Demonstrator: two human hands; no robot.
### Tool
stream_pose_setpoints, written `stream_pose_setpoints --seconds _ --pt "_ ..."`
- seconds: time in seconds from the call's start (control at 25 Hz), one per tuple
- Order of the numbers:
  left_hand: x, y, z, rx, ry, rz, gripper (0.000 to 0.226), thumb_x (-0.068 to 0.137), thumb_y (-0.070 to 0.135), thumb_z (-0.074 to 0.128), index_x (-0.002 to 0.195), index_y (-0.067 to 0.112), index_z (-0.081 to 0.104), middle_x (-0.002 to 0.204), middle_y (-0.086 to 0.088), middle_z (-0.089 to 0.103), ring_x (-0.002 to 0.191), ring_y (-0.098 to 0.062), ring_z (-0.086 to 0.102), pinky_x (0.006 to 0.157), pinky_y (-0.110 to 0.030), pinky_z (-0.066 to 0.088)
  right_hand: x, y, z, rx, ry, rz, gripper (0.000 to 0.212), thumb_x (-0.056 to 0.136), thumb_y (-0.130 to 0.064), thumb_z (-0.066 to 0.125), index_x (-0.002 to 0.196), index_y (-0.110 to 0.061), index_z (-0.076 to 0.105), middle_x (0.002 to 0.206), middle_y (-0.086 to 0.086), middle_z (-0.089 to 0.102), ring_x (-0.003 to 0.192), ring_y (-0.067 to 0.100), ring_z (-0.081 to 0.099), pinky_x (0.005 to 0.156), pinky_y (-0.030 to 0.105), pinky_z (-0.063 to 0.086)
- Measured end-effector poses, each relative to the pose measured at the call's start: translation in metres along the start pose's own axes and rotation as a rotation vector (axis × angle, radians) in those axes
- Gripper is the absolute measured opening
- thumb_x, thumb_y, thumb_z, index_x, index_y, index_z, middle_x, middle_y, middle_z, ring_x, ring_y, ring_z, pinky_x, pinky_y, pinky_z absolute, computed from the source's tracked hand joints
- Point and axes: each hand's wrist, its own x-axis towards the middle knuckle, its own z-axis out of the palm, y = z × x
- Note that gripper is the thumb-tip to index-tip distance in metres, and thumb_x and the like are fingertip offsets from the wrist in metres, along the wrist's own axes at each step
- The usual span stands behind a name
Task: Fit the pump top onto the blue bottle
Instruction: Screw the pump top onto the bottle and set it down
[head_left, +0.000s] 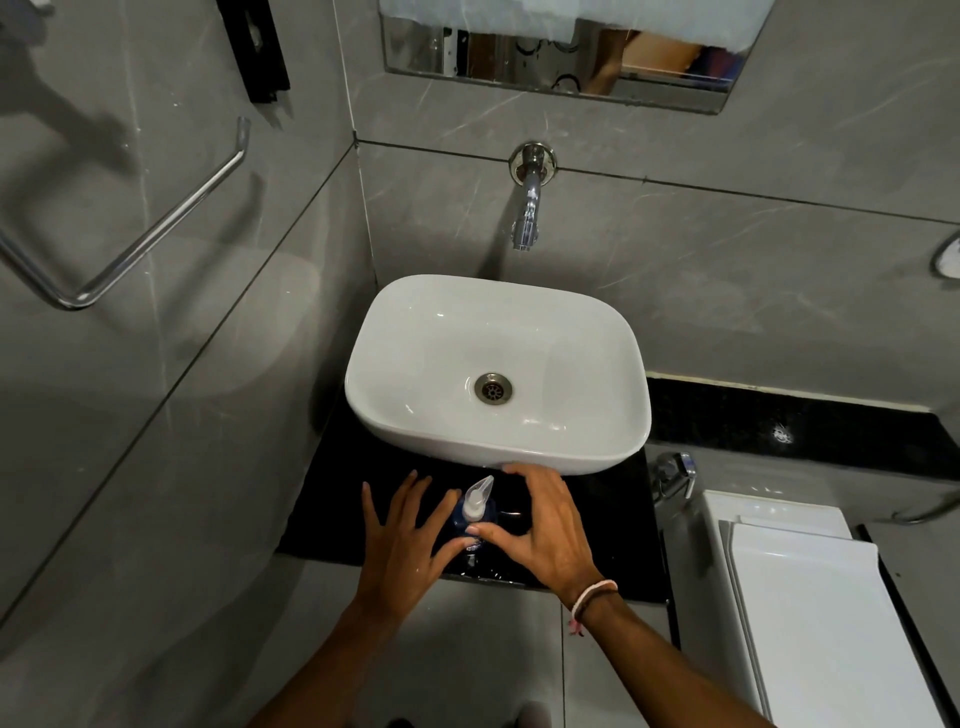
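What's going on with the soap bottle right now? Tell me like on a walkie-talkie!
Left hand and right hand open, fingers spread beside the bottle. Pump sits on top, bottle upright on the counter. Nothing in the way.

The bottle (470, 522) stands on the counter (332, 525) just in front of the basin (496, 371), with the pump top (477, 498) on its neck. The left hand (410, 540) lies at its left and the right hand (545, 530) at its right, fingers spread. The tap (527, 205) juts from the wall behind the basin, and the toilet cistern (795, 587) sits to the right.
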Motion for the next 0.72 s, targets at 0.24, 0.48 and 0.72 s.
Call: stream_pose_setpoints --seconds 0.24,0.48,0.72 --pt "0.001 0.005 -0.005 0.016 -0.034 -0.025 0.068 0.089 0.071 0.029 0.128 0.025 0.061 0.129 -0.015 0.065 0.128 -0.033 0.056 0.104 -0.077 0.032 0.040 -0.018 -0.045 -0.242 -0.386 -0.413 0.049 0.100 -0.039 0.062 0.146 -0.028 0.051 0.151 -0.002 0.055 0.138 0.017 0.050 0.112 0.035 0.042" --pt "-0.003 0.010 -0.009 0.022 -0.021 -0.029 0.066 0.086 0.071 0.040 0.125 0.024 0.064 0.127 -0.015 0.066 0.126 -0.034 0.058 0.103 -0.077 0.034 0.054 -0.047 -0.047 -0.443 -0.471 -0.391 0.029 0.097 -0.033 0.064 0.119 -0.015 0.070 0.115 0.008 0.073 0.106 0.028 0.067 0.084 0.043 0.058" --pt "-0.005 0.012 -0.008 0.015 -0.020 -0.044 0.067 0.085 0.070 0.036 0.126 0.025 0.064 0.127 -0.015 0.066 0.125 -0.033 0.059 0.104 -0.076 0.033 0.039 -0.062 -0.032 -0.482 -0.399 -0.194 0.033 0.097 -0.041 0.058 0.114 -0.015 0.070 0.110 0.010 0.076 0.098 0.031 0.071 0.080 0.043 0.061"
